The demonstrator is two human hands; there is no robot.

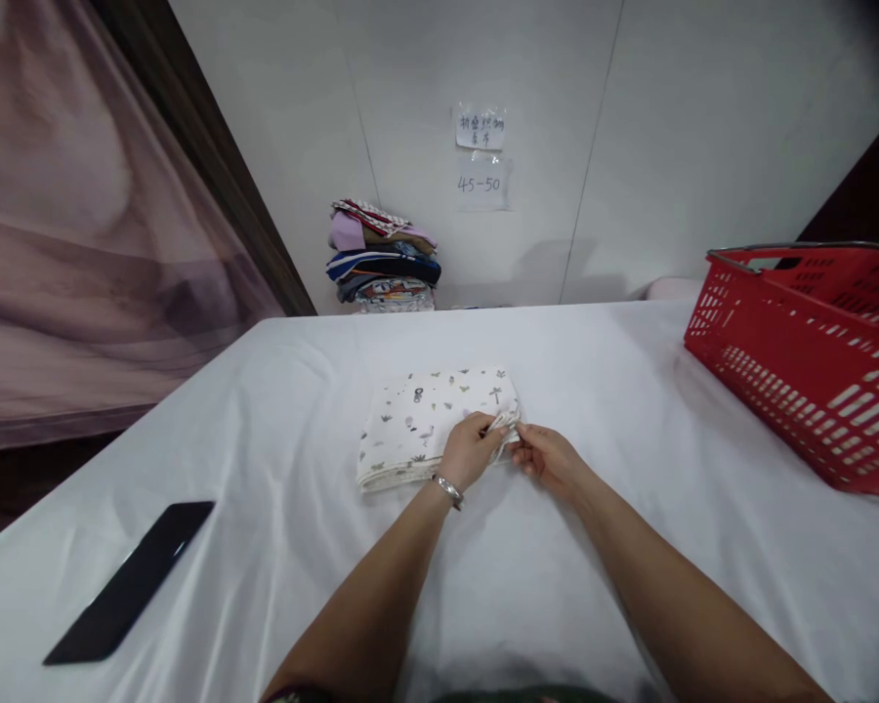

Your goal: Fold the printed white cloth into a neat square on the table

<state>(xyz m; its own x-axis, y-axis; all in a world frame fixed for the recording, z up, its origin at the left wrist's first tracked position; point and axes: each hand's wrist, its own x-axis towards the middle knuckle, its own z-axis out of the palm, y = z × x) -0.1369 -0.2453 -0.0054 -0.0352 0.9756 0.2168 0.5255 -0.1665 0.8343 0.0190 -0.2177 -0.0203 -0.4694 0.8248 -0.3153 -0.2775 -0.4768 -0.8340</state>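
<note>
A folded white cloth (402, 420) printed with small grey and brown plant and animal figures lies flat on the white-covered table. Its folded layers show along the near edge. At its right near corner, my left hand (470, 449), with a silver bracelet at the wrist, is closed on a bunched bit of the cloth. Just to the right, the fingers of my right hand (548, 457) pinch the same bunched corner. The fingertips of both hands nearly meet there, and the exact grip is partly hidden.
A red plastic basket (791, 381) stands at the table's right side. On the left lies a flat black object (132, 586). A stack of folded fabrics (385, 259) sits beyond the far edge, against a wall with two paper signs (481, 156). A pink curtain (103, 225) hangs at left.
</note>
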